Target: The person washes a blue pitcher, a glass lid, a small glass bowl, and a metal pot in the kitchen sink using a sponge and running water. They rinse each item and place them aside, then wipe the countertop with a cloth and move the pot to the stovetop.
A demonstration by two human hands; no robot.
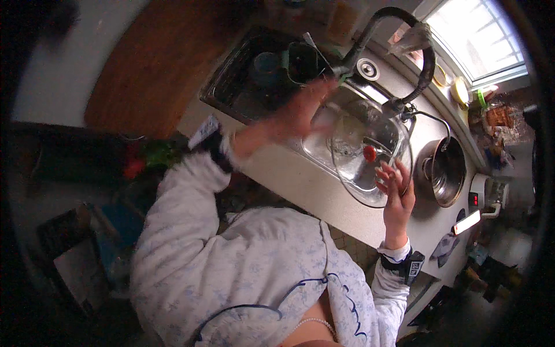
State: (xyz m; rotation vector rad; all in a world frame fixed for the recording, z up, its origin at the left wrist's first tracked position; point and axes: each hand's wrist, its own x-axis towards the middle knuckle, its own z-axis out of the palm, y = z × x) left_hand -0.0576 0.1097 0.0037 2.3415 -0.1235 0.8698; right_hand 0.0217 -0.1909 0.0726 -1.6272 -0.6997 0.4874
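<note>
A round clear glass lid [357,188] with a thin metal rim and a red knob [370,152] is tilted over the steel sink basin [324,151]. My right hand [398,184] is closed on the lid's near right edge. My left hand [298,113], smeared by motion, reaches over the divider between the two basins. Its fingertips are near the base of the black curved faucet [426,61] and a small green thing [342,78]; whether they touch anything is unclear. Water or wet shine shows in the basin under the lid.
The dark left basin [231,95] holds a dark green square container [303,61] and a bluish round vessel [267,66]. A metal pan [444,173] sits right of the sink. Beyond it stands a white appliance [478,191] with a red display. A window [480,37] is at the far right.
</note>
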